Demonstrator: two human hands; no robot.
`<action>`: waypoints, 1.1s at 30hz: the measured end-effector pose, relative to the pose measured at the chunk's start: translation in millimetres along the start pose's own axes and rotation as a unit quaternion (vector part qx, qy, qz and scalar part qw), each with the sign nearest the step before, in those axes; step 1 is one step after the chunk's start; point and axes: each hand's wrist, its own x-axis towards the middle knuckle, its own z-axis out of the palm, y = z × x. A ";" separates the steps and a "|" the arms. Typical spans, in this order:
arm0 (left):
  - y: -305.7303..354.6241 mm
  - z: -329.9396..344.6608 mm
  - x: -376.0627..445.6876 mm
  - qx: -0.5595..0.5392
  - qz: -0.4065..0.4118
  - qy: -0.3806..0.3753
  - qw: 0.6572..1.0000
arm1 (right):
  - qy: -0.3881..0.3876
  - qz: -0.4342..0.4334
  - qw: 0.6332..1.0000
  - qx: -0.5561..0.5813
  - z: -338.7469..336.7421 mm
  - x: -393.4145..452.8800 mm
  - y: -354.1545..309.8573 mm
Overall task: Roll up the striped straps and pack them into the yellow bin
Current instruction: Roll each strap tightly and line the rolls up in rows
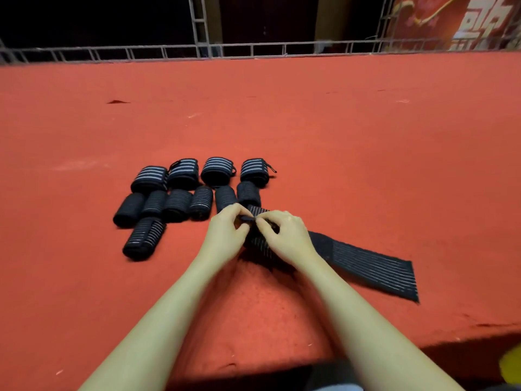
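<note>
- A black strap with thin pale stripes (366,266) is lying across the red felt table (310,122), its flat free end trailing toward the right near edge while its other end is being gathered between two hands.
- The left hand (225,235) is curling its fingers and thumb around the strap's near end, pinching a small dark tab at the top.
- The right hand (284,235) is pinching the same end from the other side, fingertips meeting those of the left hand, fingers bent narrowly over the fabric.
- Just beyond and to the left of the hands, eleven rolled straps (180,198) are sitting in a tight cluster: four with broad white stripes in the far row, six darker rolls in the middle row, and one thin-striped roll (143,238) lying alone nearest the viewer.
- A sliver of something yellow (511,365) is showing at the lower right corner, below the table edge; whether it is the bin cannot be told.
- A grey metal truss (197,49) is running along the table's far side, with a red banner (451,21) at upper right.
</note>
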 end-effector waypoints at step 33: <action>-39.6 -43.0 -33.3 -0.074 -0.112 0.070 0.989 | 0.141 0.169 0.960 -0.173 6.5 -2.1 4.4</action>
